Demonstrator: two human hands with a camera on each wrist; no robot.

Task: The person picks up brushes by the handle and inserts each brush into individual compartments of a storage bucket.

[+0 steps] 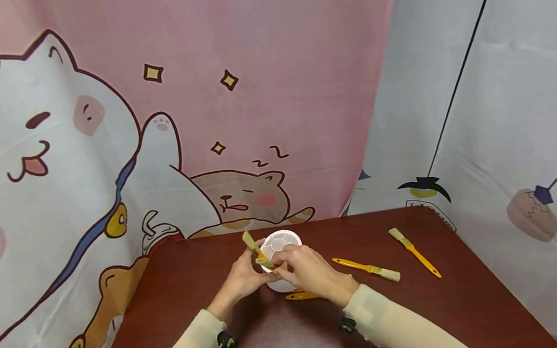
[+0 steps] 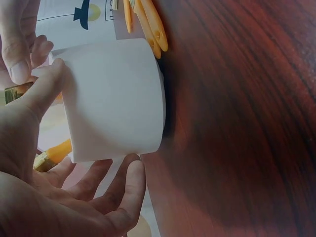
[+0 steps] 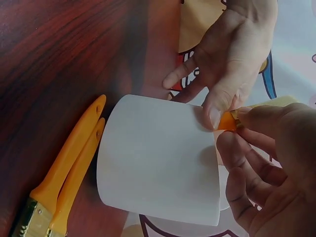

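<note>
A white round holder [image 1: 279,243] with a divided top stands on the table, its smooth side [image 2: 113,98] large in the left wrist view. My left hand [image 1: 247,274] grips it, the thumb at its rim and the fingers along its far side. My right hand [image 1: 312,270] pinches a paintbrush [image 3: 227,121] near its metal band, with the yellow handle entering the top. Another paintbrush [image 1: 249,240] stands bristles up in the holder, on the left side. Its yellow handle [image 2: 60,150] shows in the left wrist view. The handles' lower ends are hidden inside the holder.
Two yellow-handled brushes [image 3: 69,168] lie close together beside the holder. Farther right on the brown table [image 1: 192,270] lie another brush [image 1: 366,268] and one [image 1: 415,253] near the right edge. A cartoon-printed cloth [image 1: 300,83] hangs behind the table.
</note>
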